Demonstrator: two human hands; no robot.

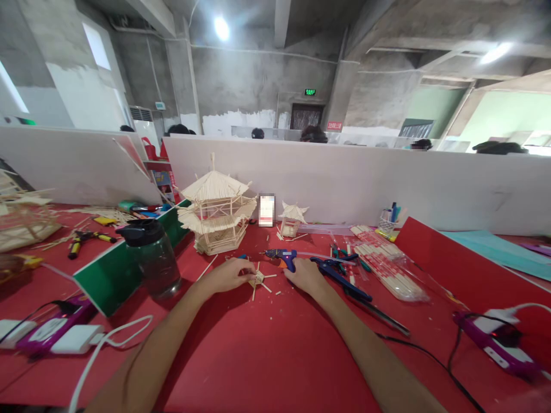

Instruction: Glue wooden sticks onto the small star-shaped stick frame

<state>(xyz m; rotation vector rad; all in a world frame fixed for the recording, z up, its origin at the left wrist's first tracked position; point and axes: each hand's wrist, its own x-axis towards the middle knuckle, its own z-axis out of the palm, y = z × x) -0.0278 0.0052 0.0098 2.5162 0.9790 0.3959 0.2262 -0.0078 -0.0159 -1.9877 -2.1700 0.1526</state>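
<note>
My left hand (237, 274) is closed, fingertips pinched at the left side of a small star-shaped frame of wooden sticks (259, 279) lying on the red table. Whatever is between those fingertips is too small to make out. My right hand (305, 274) is wrapped round the handle of a blue hot glue gun (282, 256), just right of the stick frame. The gun's nozzle points left, a little beyond the frame. Behind these stand a large two-tiered stick pavilion (219, 215) and a small stick pavilion (293, 219).
A dark-lidded water bottle (155, 261) stands left by a green divider (112, 275). Blue pliers (344, 279) and packs of wooden sticks (391, 264) lie right. Power strips (495, 344) with cables sit at both sides. A phone (266, 210) leans against the white partition (344, 183).
</note>
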